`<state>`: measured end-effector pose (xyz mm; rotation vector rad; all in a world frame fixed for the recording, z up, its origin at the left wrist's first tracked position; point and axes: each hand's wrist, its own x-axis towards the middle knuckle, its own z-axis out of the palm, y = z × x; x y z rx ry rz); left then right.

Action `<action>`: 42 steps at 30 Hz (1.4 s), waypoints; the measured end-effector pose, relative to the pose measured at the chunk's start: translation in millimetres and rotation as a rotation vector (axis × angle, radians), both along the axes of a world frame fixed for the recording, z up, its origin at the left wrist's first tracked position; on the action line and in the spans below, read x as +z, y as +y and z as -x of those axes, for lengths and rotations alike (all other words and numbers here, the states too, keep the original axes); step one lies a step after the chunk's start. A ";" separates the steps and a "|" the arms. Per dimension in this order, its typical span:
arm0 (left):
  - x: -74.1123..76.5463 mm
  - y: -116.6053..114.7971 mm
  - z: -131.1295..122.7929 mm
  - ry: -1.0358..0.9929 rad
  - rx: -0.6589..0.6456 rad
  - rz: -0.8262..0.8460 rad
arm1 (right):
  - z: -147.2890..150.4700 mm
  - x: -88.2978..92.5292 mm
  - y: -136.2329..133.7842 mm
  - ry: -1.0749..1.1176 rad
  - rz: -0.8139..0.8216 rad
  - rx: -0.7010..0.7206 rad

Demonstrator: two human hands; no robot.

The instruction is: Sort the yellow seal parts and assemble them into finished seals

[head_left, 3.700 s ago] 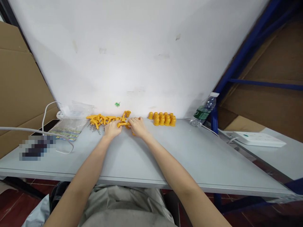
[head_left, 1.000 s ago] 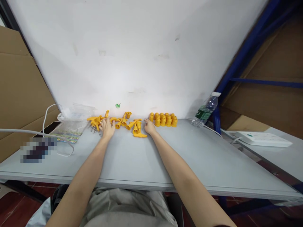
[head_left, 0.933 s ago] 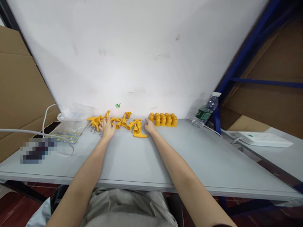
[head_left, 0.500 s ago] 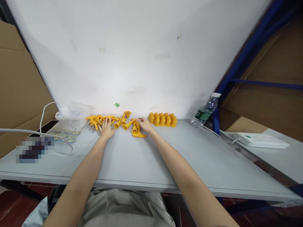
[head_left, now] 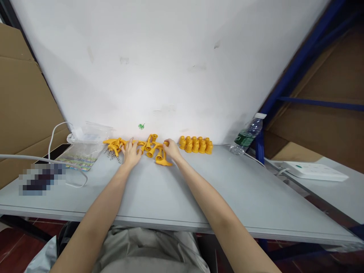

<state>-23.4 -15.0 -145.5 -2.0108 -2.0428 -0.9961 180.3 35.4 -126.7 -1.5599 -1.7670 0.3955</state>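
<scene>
In the head view, my left hand (head_left: 131,154) rests with fingers spread on yellow plastic pieces with flared, cup-like ends (head_left: 150,153), at the middle of the pile. At the pile's right side, the fingers of my right hand (head_left: 172,151) close round a small yellow plastic piece (head_left: 166,143). Its full shape is hidden by the fingers. Just below that hand lies a curved yellow piece (head_left: 163,163). Left of my left hand are more yellow pieces (head_left: 113,143), with small metal parts (head_left: 113,154) beside them that look like screws or chain links.
Yellow cup-shaped pieces (head_left: 195,145) stand in rows right of my right hand. A clear plastic bag (head_left: 82,151), a white cable (head_left: 57,161) and a dark flat device (head_left: 58,152) are at left. A water bottle (head_left: 247,135) leans at right, near a white power strip (head_left: 315,170).
My left hand has shifted slightly right over the pile. My right hand has moved slightly left, and the curved yellow piece below it has slid left too.
</scene>
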 end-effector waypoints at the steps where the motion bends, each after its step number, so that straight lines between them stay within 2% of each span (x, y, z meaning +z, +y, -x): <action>1: 2.4 -2.6 -3.6 0.010 -0.055 -0.036 | 1.3 5.1 -2.2 0.008 -0.085 0.017; 5: 8.5 -15.1 -24.6 0.036 -0.298 -0.093 | 9.0 29.9 -17.1 0.032 -0.363 0.128; 7: 9.2 -20.7 -35.5 0.055 -0.335 -0.078 | 13.7 41.5 -27.2 0.046 -0.429 0.175; 8: 9.5 -22.7 -39.7 0.054 -0.313 -0.071 | 15.8 46.5 -32.3 0.052 -0.438 0.192; 12: 13.5 -25.2 -42.0 -0.033 -0.123 -0.104 | 20.1 59.9 -49.3 0.075 -0.386 0.219; 15: 17.7 -22.5 -31.9 -0.104 -0.060 -0.111 | 17.0 66.4 -57.0 0.077 -0.276 0.242; 19: 17.8 -17.6 -18.5 -0.098 -0.076 -0.110 | 8.1 75.6 -62.8 -0.119 -0.054 0.403; 24: 15.6 -15.9 -14.7 0.045 -0.162 -0.146 | 1.4 81.9 -63.9 -0.405 0.147 0.538; 27: 18.1 -18.7 -17.8 0.094 -0.188 -0.114 | 0.3 80.3 -60.0 -0.491 0.106 0.519; 31: 21.8 -23.4 -22.6 0.086 -0.221 -0.027 | 1.0 75.2 -53.9 -0.693 -0.080 0.411; 34: 23.1 -23.8 -25.6 -0.022 -0.250 -0.003 | 2.6 70.8 -52.4 -0.877 -0.226 0.363; 37: 25.6 -21.6 -28.9 -0.257 -0.312 0.049 | 2.4 65.7 -51.7 -0.976 -0.379 0.331; 42: 34.9 -22.4 -34.6 -0.801 -0.446 0.415 | -2.8 57.2 -47.1 -1.007 -0.566 0.332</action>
